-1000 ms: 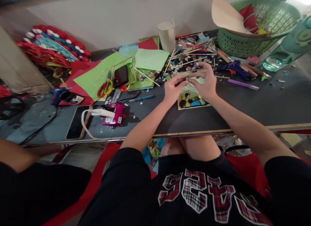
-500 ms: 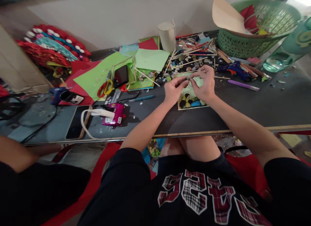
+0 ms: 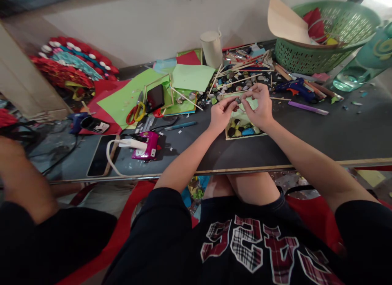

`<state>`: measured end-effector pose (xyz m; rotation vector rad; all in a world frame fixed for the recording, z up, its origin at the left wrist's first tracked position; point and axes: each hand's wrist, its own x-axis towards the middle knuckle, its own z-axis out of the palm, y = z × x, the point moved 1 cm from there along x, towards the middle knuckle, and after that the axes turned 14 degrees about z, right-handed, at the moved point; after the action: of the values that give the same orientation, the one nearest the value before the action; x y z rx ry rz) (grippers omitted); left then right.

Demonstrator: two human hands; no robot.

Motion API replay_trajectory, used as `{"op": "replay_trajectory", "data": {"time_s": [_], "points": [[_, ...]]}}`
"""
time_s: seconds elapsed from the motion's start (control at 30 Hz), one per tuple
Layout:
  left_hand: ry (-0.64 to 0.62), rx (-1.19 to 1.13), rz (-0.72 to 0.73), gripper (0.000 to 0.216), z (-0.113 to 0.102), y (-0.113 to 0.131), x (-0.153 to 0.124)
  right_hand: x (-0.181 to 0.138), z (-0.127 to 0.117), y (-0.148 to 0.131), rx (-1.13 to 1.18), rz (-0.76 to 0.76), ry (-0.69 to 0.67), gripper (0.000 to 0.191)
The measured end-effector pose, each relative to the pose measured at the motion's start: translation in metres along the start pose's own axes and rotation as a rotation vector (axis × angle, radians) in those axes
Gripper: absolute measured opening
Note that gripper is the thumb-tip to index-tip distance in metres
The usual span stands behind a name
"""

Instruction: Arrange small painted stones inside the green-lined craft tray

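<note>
My left hand point(image 3: 221, 115) pinches a small dark pebble point(image 3: 238, 100) between thumb and fingers. Close by on the right, my right hand point(image 3: 260, 108) has its thumb and fingertips drawn together; whatever lies between them is too small to name. Both hands are over a shallow rectangular frame point(image 3: 230, 138) with a pale green backing, partly hidden by them. Along its near side lie several pebbles, black and yellowish, with one blue stone point(image 3: 248, 131).
Loose pebbles and thin wooden sticks point(image 3: 241, 81) lie behind the hands. A blue glue gun point(image 3: 298, 89), purple pen point(image 3: 308, 108) and green basket point(image 3: 321, 44) are rightward. Leftward are scissors point(image 3: 135, 112), a pink power adapter point(image 3: 146, 146) and a phone point(image 3: 102, 155). Another person's arm point(image 3: 23, 179) is far left.
My right fingertips have come slightly away from the pebble, which stays in my left fingers. The view has shifted a little, and the other person's arm at far left has risen.
</note>
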<state>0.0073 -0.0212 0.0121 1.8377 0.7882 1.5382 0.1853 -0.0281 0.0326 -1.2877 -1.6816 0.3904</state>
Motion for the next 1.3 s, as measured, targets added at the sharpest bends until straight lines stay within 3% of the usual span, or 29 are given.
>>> {"op": "replay_trajectory", "data": {"time_s": [0.33, 0.57, 0.8, 1.1, 1.3], "points": [[0.034, -0.026, 0.002, 0.062, -0.001, 0.002, 0.001, -0.002, -0.008, -0.005, -0.028, 0.002, 0.099, 0.060], [0.034, -0.018, 0.031, 0.060, -0.001, 0.002, 0.000, -0.003, -0.007, -0.007, -0.092, -0.056, 0.053, 0.040], [-0.012, 0.099, 0.095, 0.052, -0.004, 0.007, -0.002, -0.001, -0.003, -0.003, -0.153, -0.068, 0.008, 0.040], [-0.054, 0.127, 0.120, 0.059, -0.003, 0.005, -0.001, 0.001, 0.002, 0.007, -0.111, -0.123, -0.069, 0.038], [-0.085, 0.141, 0.119, 0.054, -0.004, 0.009, 0.000, 0.001, 0.001, 0.004, -0.092, -0.092, -0.056, 0.036]]}}
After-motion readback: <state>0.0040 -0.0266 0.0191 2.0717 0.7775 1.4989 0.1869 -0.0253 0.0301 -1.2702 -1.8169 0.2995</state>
